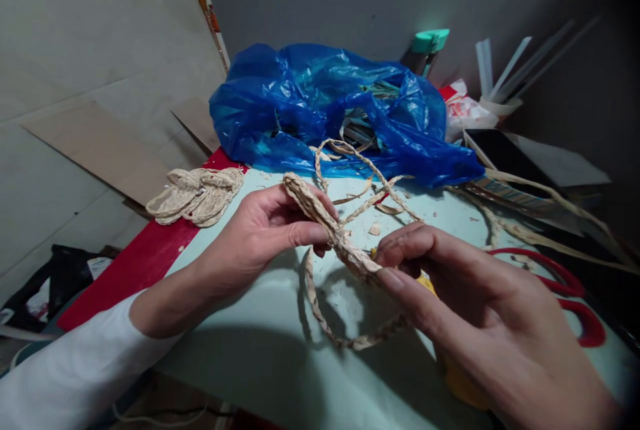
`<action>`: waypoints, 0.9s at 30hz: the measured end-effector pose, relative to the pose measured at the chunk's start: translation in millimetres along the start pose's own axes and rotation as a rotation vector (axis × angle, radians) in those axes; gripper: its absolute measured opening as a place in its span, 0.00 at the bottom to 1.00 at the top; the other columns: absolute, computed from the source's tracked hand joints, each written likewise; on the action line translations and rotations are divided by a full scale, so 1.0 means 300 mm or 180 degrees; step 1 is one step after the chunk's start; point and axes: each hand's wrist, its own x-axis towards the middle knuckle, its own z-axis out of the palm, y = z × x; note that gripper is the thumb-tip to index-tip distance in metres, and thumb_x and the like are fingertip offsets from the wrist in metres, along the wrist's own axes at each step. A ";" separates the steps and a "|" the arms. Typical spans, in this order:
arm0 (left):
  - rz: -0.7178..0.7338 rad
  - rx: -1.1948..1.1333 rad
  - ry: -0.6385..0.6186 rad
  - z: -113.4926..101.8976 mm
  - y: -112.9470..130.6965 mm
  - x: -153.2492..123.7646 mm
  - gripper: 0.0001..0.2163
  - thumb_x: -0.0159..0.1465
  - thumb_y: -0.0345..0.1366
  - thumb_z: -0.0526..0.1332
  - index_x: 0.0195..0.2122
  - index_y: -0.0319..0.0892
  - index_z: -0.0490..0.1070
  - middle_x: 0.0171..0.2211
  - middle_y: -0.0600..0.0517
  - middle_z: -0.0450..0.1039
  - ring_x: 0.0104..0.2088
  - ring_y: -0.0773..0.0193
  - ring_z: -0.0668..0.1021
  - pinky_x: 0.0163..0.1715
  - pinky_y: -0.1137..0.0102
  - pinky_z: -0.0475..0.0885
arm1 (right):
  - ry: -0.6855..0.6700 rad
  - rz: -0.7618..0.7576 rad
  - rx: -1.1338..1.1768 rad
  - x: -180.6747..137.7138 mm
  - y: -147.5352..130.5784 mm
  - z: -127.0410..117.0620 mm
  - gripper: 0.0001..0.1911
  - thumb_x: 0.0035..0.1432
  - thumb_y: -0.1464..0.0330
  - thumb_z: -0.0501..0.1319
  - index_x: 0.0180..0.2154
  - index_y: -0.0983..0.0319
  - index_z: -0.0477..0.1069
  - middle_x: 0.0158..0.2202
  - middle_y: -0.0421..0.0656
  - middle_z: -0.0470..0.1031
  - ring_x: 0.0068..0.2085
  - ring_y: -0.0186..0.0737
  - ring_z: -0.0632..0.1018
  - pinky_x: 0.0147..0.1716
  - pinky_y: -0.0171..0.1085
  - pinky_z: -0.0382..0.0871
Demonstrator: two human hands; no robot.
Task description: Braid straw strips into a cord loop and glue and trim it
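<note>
A braided straw cord [327, 223] runs between both my hands above a pale green table [270, 350]. My left hand [260, 237] pinches the thick folded end of the braid between thumb and fingers. My right hand [465, 310] pinches the braid lower down between thumb and forefinger, and something yellow [463, 383] shows beneath its palm. Loose lengths of the braid loop down onto the table and trail back toward a blue plastic bag [330, 110].
A coiled bundle of braided straw [197, 195] lies at the table's left corner on a red strip [135, 260]. Red-handled scissors [565, 290] lie at the right. Straw strips [545, 203], a dark tablet [505, 157] and white sticks clutter the back right.
</note>
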 end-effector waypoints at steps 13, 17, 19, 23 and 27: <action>0.0016 -0.0141 0.0032 0.012 0.002 -0.003 0.04 0.59 0.29 0.69 0.35 0.38 0.76 0.30 0.55 0.75 0.28 0.71 0.77 0.32 0.77 0.75 | -0.0110 0.0098 -0.0072 -0.008 0.005 -0.001 0.05 0.62 0.64 0.61 0.33 0.56 0.72 0.32 0.40 0.76 0.31 0.36 0.77 0.23 0.28 0.71; 0.0000 -0.0198 0.0026 0.015 0.001 -0.002 0.05 0.58 0.29 0.69 0.35 0.38 0.76 0.29 0.55 0.75 0.27 0.70 0.78 0.31 0.76 0.75 | -0.0129 0.0190 -0.0023 -0.008 0.008 0.004 0.06 0.62 0.63 0.62 0.33 0.57 0.72 0.32 0.40 0.76 0.33 0.37 0.78 0.24 0.29 0.71; -0.0022 -0.0231 0.0024 0.016 0.001 -0.003 0.05 0.58 0.29 0.69 0.35 0.38 0.76 0.29 0.54 0.75 0.27 0.70 0.78 0.31 0.75 0.75 | -0.0158 0.0204 0.0020 -0.009 0.006 0.006 0.06 0.62 0.63 0.62 0.32 0.57 0.72 0.33 0.40 0.76 0.33 0.37 0.77 0.23 0.29 0.70; -0.0081 -0.0285 0.0028 0.017 0.001 -0.007 0.05 0.58 0.29 0.69 0.35 0.39 0.75 0.30 0.54 0.75 0.27 0.69 0.78 0.31 0.74 0.75 | -0.0233 0.0281 0.0151 -0.012 -0.002 0.004 0.07 0.63 0.62 0.61 0.33 0.56 0.72 0.33 0.40 0.76 0.34 0.37 0.77 0.24 0.30 0.68; -0.0053 -0.0313 0.0024 0.015 0.000 -0.012 0.05 0.58 0.28 0.69 0.35 0.39 0.75 0.30 0.54 0.74 0.27 0.69 0.78 0.31 0.74 0.75 | -0.0228 0.0293 0.0188 -0.016 -0.005 0.004 0.08 0.64 0.62 0.60 0.32 0.57 0.72 0.32 0.39 0.76 0.33 0.36 0.76 0.24 0.31 0.66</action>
